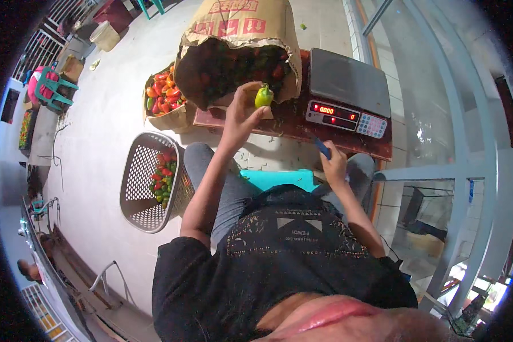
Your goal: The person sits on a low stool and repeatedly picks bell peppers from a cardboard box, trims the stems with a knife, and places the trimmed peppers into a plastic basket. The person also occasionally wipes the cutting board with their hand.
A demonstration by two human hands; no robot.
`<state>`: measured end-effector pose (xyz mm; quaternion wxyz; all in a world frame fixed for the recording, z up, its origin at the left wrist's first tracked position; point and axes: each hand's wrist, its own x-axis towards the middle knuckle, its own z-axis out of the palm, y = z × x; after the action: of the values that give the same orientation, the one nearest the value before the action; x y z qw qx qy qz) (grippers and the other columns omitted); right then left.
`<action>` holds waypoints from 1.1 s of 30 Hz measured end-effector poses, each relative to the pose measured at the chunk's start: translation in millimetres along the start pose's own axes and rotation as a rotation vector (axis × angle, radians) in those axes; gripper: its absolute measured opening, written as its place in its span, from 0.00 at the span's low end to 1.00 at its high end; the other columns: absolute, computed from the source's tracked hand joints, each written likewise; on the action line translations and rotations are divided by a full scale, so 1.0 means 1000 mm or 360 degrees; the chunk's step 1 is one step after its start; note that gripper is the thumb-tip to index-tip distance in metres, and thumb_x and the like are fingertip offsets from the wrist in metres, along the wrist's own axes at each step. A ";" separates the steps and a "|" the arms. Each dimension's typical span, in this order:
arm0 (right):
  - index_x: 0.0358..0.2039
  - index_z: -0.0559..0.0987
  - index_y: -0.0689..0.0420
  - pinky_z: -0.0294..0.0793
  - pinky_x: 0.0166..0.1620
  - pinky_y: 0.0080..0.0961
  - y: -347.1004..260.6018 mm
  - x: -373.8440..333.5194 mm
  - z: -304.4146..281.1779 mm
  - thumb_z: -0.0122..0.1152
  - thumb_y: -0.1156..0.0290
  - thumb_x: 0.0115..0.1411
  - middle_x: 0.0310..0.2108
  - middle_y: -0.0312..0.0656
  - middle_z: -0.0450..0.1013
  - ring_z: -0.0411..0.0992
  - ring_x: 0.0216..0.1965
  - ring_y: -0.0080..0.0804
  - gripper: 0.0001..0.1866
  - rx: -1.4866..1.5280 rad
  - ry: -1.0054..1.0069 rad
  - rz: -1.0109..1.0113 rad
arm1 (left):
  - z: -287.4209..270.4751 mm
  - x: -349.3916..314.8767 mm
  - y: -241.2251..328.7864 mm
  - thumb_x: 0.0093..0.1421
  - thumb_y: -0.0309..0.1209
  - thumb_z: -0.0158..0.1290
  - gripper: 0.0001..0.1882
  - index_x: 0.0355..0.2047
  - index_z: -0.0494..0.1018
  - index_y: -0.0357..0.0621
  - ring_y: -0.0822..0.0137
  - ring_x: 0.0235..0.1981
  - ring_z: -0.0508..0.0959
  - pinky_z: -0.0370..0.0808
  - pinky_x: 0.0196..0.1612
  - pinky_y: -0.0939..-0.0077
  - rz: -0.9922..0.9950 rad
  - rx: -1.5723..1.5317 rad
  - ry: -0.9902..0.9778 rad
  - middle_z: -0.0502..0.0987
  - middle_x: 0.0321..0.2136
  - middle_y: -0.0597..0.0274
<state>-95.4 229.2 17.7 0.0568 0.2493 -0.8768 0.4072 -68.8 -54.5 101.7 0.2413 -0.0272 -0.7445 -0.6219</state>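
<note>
My left hand point(244, 114) is raised before the mouth of a large brown carton point(242, 25), its fingers closed on a yellow-green pepper point(264, 97) with the stem end up. Inside the carton, dark peppers point(233, 71) lie in shadow. Lower and to the right, my right hand point(335, 165) grips a knife point(320, 147) with a blue handle, its blade angled toward the low dark-red table point(293, 125). The knife and the pepper are well apart.
A digital scale point(347, 82) stands on the table's right end. A smaller carton of red and orange peppers point(164, 94) sits left of the big one. Beside my left leg is a plastic basket point(137, 194) with some peppers. A glazed metal frame point(467, 171) stands at right.
</note>
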 end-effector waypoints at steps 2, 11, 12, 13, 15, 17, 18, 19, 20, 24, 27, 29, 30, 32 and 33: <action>0.35 0.73 0.58 0.71 0.32 0.38 -0.040 0.022 0.001 0.58 0.76 0.50 0.28 0.50 0.73 0.73 0.32 0.51 0.10 0.0124 0.0057 -0.0223 | 0.001 -0.010 0.018 0.59 0.27 0.49 0.18 0.50 0.63 0.38 0.71 0.46 0.69 0.64 0.51 0.76 -0.0176 -0.0304 -0.0028 0.69 0.44 0.60; 0.31 0.69 0.62 0.63 0.25 0.31 -0.099 0.045 -0.002 0.55 0.76 0.53 0.20 0.50 0.63 0.66 0.23 0.50 0.06 0.0198 -0.0134 -0.0322 | 0.004 -0.045 0.041 0.66 0.45 0.35 0.21 0.42 0.68 0.39 0.76 0.33 0.67 0.64 0.39 0.82 -0.0651 -0.0659 0.0074 0.70 0.32 0.66; 0.31 0.69 0.62 0.63 0.25 0.31 -0.099 0.045 -0.003 0.54 0.76 0.53 0.20 0.50 0.63 0.66 0.22 0.50 0.06 0.0211 -0.0182 -0.0301 | 0.007 -0.046 0.037 0.66 0.45 0.34 0.21 0.40 0.68 0.40 0.77 0.31 0.67 0.64 0.36 0.82 -0.0709 -0.0656 0.0128 0.70 0.29 0.67; 0.31 0.69 0.63 0.62 0.24 0.31 -0.103 0.045 -0.002 0.55 0.74 0.53 0.18 0.50 0.62 0.63 0.19 0.47 0.07 0.0269 -0.0191 -0.0274 | 0.008 -0.046 0.033 0.66 0.47 0.34 0.22 0.37 0.69 0.41 0.78 0.24 0.64 0.62 0.27 0.82 -0.0648 -0.0559 0.0206 0.69 0.25 0.69; 0.33 0.70 0.60 0.64 0.26 0.38 -0.111 0.044 -0.003 0.57 0.73 0.53 0.19 0.52 0.65 0.67 0.23 0.52 0.08 0.0254 -0.0343 -0.0117 | 0.014 -0.049 0.031 0.67 0.46 0.34 0.22 0.34 0.69 0.41 0.78 0.22 0.63 0.60 0.24 0.81 -0.0596 -0.0522 0.0296 0.68 0.23 0.69; 0.35 0.71 0.59 0.65 0.27 0.42 -0.111 0.045 -0.003 0.57 0.73 0.52 0.19 0.54 0.67 0.70 0.25 0.55 0.10 0.0273 -0.0425 -0.0046 | 0.015 -0.050 0.028 0.67 0.45 0.33 0.22 0.31 0.68 0.41 0.77 0.20 0.62 0.59 0.22 0.80 -0.0476 -0.0393 0.0299 0.66 0.21 0.69; 0.36 0.72 0.59 0.65 0.28 0.42 -0.107 0.045 0.000 0.57 0.73 0.52 0.19 0.54 0.67 0.70 0.25 0.55 0.10 0.0302 -0.0436 -0.0054 | 0.014 -0.050 0.023 0.68 0.45 0.33 0.22 0.29 0.67 0.41 0.77 0.19 0.62 0.59 0.21 0.80 -0.0386 -0.0281 0.0261 0.65 0.20 0.69; 0.37 0.72 0.59 0.65 0.28 0.42 -0.103 0.045 0.002 0.57 0.73 0.53 0.20 0.55 0.68 0.70 0.25 0.55 0.11 0.0330 -0.0447 -0.0060 | 0.014 -0.049 0.024 0.68 0.44 0.33 0.22 0.27 0.66 0.41 0.77 0.18 0.62 0.59 0.21 0.80 -0.0295 -0.0170 0.0223 0.65 0.18 0.68; 0.38 0.73 0.59 0.66 0.28 0.41 -0.100 0.045 0.004 0.57 0.72 0.53 0.20 0.55 0.68 0.70 0.26 0.55 0.11 0.0330 -0.0451 -0.0049 | 0.015 -0.049 0.025 0.68 0.44 0.32 0.22 0.26 0.65 0.41 0.77 0.18 0.62 0.59 0.21 0.79 -0.0258 -0.0095 0.0229 0.64 0.17 0.68; 0.35 0.72 0.63 0.65 0.28 0.32 -0.091 0.044 0.014 0.55 0.75 0.52 0.19 0.51 0.65 0.64 0.22 0.38 0.09 0.0368 -0.0431 -0.0018 | 0.016 -0.050 0.028 0.68 0.44 0.32 0.22 0.25 0.63 0.40 0.75 0.17 0.61 0.59 0.20 0.78 -0.0138 0.0137 0.0248 0.61 0.15 0.66; 0.37 0.73 0.61 0.66 0.29 0.36 -0.077 0.042 0.026 0.55 0.72 0.55 0.21 0.54 0.67 0.68 0.25 0.45 0.09 0.0430 -0.0314 -0.0180 | 0.016 -0.051 0.026 0.68 0.45 0.33 0.22 0.25 0.63 0.40 0.74 0.17 0.62 0.59 0.20 0.76 -0.0137 0.0157 0.0229 0.61 0.15 0.65; 0.37 0.74 0.61 0.67 0.32 0.35 -0.053 0.031 0.046 0.55 0.72 0.56 0.24 0.53 0.71 0.71 0.28 0.45 0.09 0.0419 -0.0247 -0.0224 | 0.016 -0.058 0.019 0.68 0.44 0.33 0.22 0.25 0.63 0.39 0.74 0.17 0.62 0.59 0.20 0.76 -0.0259 0.0091 0.0195 0.62 0.15 0.64; 0.35 0.74 0.63 0.68 0.34 0.29 -0.034 0.022 0.059 0.55 0.74 0.55 0.25 0.50 0.72 0.71 0.29 0.35 0.08 0.0379 -0.0221 -0.0189 | 0.018 -0.064 0.011 0.68 0.44 0.34 0.22 0.26 0.63 0.39 0.74 0.17 0.63 0.60 0.21 0.77 -0.0359 0.0030 0.0165 0.63 0.16 0.64; 0.33 0.75 0.64 0.68 0.37 0.23 -0.003 0.012 0.068 0.54 0.75 0.56 0.27 0.45 0.74 0.72 0.30 0.27 0.07 0.0411 -0.0407 0.0036 | 0.018 -0.073 -0.003 0.67 0.44 0.34 0.21 0.28 0.66 0.40 0.73 0.18 0.65 0.62 0.22 0.79 -0.0531 -0.0198 0.0207 0.66 0.18 0.64; 0.32 0.75 0.64 0.68 0.37 0.24 0.013 0.007 0.064 0.54 0.74 0.56 0.28 0.45 0.74 0.72 0.31 0.28 0.07 0.0490 -0.0621 0.0232 | 0.015 -0.077 -0.005 0.67 0.44 0.34 0.21 0.29 0.67 0.40 0.74 0.19 0.66 0.63 0.23 0.81 -0.0601 -0.0359 0.0291 0.68 0.21 0.64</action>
<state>-101.1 185.9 -31.8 -0.1817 0.2649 -0.8145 0.4831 -8.0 -21.3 64.9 0.1825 0.1420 -0.6374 -0.7350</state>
